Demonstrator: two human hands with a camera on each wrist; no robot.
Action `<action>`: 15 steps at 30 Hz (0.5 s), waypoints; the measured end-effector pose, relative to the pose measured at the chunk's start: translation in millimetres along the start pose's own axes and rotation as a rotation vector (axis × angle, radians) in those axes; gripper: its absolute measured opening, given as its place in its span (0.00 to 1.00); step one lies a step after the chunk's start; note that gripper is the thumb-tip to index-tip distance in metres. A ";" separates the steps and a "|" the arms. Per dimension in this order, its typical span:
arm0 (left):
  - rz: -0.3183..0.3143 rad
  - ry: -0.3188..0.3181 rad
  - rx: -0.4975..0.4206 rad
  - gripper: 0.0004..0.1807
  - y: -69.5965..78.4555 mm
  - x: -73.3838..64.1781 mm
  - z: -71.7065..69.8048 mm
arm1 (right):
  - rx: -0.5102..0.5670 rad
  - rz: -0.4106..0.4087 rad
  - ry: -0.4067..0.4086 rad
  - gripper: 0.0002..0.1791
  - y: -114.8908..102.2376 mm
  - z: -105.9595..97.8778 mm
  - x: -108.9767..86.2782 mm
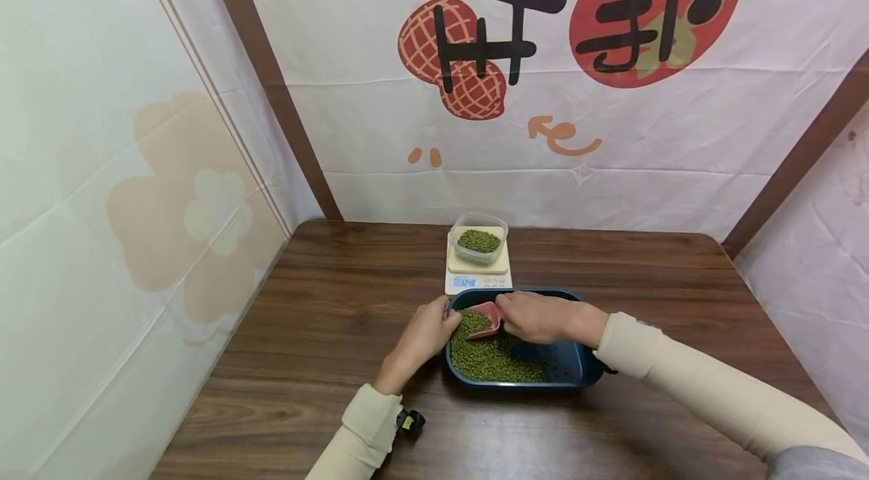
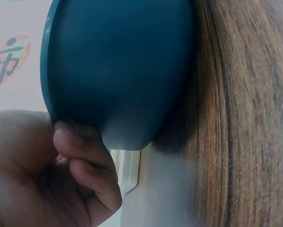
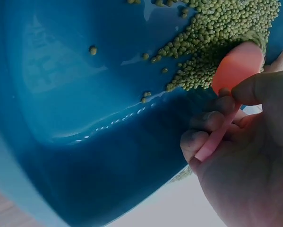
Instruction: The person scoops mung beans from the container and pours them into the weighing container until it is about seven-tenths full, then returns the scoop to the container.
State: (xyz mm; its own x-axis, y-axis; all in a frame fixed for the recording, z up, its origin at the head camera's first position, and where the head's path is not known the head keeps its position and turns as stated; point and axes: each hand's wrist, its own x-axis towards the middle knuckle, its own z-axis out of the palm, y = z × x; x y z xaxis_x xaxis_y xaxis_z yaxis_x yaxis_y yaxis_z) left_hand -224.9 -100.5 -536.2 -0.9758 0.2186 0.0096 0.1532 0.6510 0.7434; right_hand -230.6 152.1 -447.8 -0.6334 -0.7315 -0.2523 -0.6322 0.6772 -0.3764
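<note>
A dark blue tub [image 1: 584,363] of green mung beans [image 1: 492,363] sits on the table, most of the beans toward its left side. My left hand [image 1: 426,327] pinches the tub's left rim; the left wrist view shows its fingers [image 2: 87,142] curled at the edge. Over the tub, my right hand [image 1: 539,316] holds a small pink scoop [image 3: 238,68] by its handle, the thumb pressed along it. The scoop's bowl lies among the beans on the left, with beans in it. Loose beans are scattered on the tub's bare right floor.
Directly behind the tub stands a white kitchen scale [image 1: 477,282] with a lit display. On it rests a clear plastic container [image 1: 501,226] holding more mung beans. The brown wooden table [image 1: 339,299] runs back to a printed cloth wall [image 1: 380,186].
</note>
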 end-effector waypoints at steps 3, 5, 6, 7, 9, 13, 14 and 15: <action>0.029 0.013 -0.010 0.12 -0.1 -1.6 1.2 | 0.017 0.019 0.002 0.06 1.5 0.0 -2.0; 0.030 0.014 -0.009 0.12 -2.0 -1.2 2.3 | 0.033 0.019 0.011 0.06 3.3 -0.2 -3.2; 0.028 0.011 -0.011 0.12 -3.9 -0.5 3.0 | 0.037 0.019 0.013 0.05 4.2 -0.2 -4.0; 0.030 0.011 -0.004 0.12 -6.5 0.7 4.4 | 0.043 0.017 0.018 0.05 5.4 -0.1 -4.7; 0.032 0.004 0.000 0.13 -5.9 0.5 3.4 | 0.042 0.018 0.027 0.05 7.5 0.1 -6.2; -0.010 -0.029 -0.009 0.12 20.6 -12.5 -10.0 | 0.042 0.028 0.038 0.04 10.8 1.0 -9.0; -0.019 -0.035 -0.013 0.12 27.6 -16.2 -13.3 | 0.039 0.025 0.044 0.04 11.4 1.0 -9.8; -0.040 -0.042 -0.022 0.12 35.6 -20.3 -17.0 | 0.039 0.019 0.051 0.04 12.1 1.2 -10.6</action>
State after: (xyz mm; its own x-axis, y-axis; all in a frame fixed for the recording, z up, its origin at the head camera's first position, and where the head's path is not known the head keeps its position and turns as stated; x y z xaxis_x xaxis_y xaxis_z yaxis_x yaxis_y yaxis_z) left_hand -202.3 -94.2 -498.6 -0.9736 0.2229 -0.0483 0.1099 0.6439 0.7571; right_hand -230.9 168.0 -450.8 -0.6675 -0.7130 -0.2146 -0.6027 0.6866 -0.4067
